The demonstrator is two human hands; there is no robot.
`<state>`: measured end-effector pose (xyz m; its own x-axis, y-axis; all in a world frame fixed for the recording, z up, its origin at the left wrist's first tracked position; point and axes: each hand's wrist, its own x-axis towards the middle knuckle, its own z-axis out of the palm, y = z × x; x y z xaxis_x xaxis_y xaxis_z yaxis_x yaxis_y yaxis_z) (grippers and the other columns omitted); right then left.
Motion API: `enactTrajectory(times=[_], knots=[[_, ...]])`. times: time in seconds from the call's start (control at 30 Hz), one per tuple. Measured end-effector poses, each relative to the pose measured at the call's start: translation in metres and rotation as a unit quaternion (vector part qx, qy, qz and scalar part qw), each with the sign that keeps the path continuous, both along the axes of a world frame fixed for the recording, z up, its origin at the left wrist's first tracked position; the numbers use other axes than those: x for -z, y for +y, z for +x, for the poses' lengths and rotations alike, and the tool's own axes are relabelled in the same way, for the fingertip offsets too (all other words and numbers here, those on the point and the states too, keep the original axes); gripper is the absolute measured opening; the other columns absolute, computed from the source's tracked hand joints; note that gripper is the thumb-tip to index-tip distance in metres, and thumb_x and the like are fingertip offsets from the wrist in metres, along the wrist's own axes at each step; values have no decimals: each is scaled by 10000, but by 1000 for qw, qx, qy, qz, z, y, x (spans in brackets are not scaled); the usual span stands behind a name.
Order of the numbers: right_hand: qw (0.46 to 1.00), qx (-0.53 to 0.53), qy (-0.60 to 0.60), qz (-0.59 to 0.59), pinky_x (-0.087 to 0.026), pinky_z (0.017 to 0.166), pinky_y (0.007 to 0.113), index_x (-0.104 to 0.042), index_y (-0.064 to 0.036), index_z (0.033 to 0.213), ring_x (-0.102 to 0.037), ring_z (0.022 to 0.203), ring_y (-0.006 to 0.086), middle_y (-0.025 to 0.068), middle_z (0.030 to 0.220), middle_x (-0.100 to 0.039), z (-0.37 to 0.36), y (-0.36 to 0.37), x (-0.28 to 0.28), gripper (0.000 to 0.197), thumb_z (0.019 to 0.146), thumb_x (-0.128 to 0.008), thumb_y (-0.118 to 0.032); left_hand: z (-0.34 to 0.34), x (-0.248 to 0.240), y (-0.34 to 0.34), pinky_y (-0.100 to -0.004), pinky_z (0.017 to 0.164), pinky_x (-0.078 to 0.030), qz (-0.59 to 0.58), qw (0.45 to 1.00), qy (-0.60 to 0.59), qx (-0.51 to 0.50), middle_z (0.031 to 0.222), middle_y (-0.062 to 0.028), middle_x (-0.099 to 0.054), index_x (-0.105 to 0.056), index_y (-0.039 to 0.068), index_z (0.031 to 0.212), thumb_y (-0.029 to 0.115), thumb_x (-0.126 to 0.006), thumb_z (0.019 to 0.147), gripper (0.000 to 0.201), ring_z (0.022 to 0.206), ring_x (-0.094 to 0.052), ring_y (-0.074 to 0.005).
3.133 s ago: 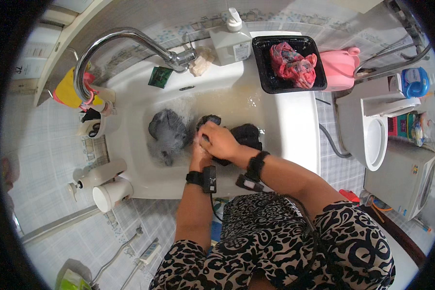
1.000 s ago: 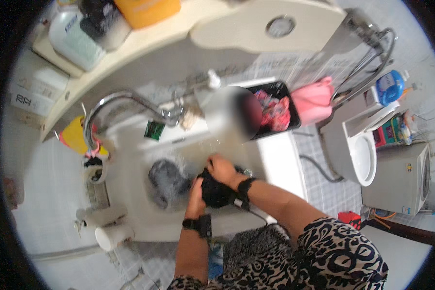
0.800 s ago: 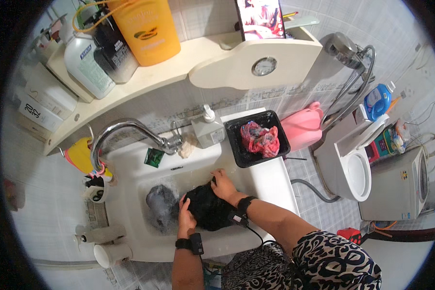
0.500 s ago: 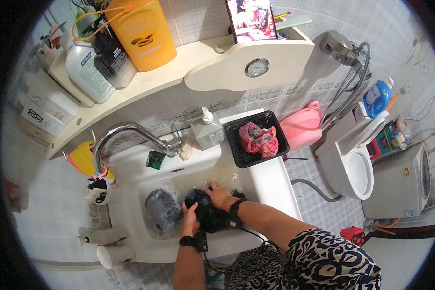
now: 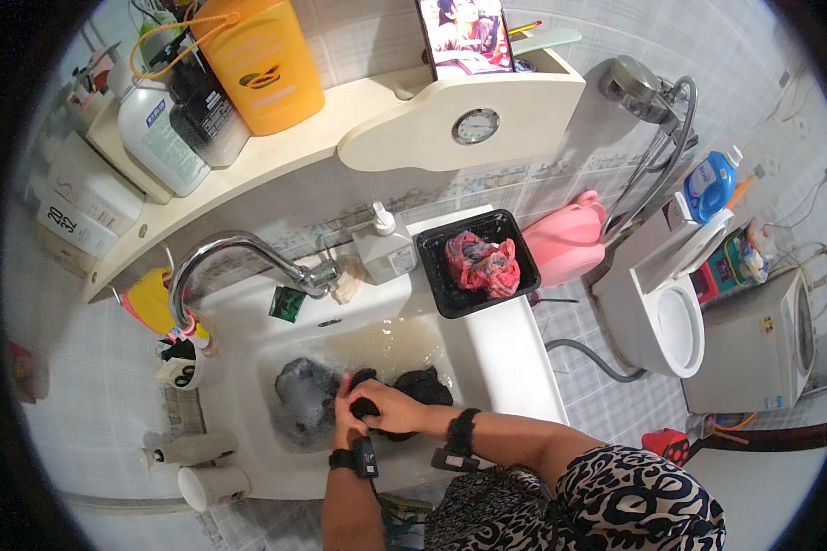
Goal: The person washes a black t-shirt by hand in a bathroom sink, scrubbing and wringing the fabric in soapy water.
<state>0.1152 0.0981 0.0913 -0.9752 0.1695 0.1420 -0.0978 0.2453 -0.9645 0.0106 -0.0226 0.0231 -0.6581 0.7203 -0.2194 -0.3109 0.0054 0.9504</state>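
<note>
Murky, sudsy water stands in the white sink [image 5: 515,358]. Over it my left hand [image 5: 346,404] and my right hand [image 5: 397,410] come together, both closed on a black cloth [image 5: 423,387]. One bunch of it shows between the hands, while another lump lies in the water beyond my right wrist. Which garment it is, I cannot make out. Left of my hands a dark grey cloth [image 5: 305,390] bulges out of the foam. My left fingers are partly hidden behind the right hand.
A black tray [image 5: 439,292] with a wet red patterned cloth [image 5: 482,264] sits on the sink's right ledge. Behind the basin are a curved faucet [image 5: 213,241], a soap pump bottle [image 5: 383,246] and a green packet [image 5: 287,304]. A pink basin [image 5: 565,243] stands beside the tray.
My right hand has moved left and down to meet my left hand. Part of the black cloth is now bunched between them, and the rest has stayed to the right.
</note>
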Motion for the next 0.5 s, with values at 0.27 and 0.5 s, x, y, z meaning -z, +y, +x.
enactTrajectory(times=[0.27, 0.5], knots=[[965, 156, -153, 144, -443, 746, 462, -544, 1, 924, -554, 849, 407, 229, 870, -590, -28, 17, 28, 205, 835, -507, -179, 17, -58, 42, -475, 967, -336, -347, 911, -214, -63, 1404, -153, -311, -303, 116, 1387, 356, -523, 871, 611, 1241, -361, -306], [955, 175, -238, 26, -454, 808, 440, -543, 14, 1111, -539, 946, 418, 273, 1009, -573, -26, 21, 53, 451, 868, -524, -366, 22, -53, 34, -455, 922, -401, -183, 951, -221, -116, 1217, -157, -491, -438, 91, 1265, 413, -586, 811, 576, 1125, -478, -285]])
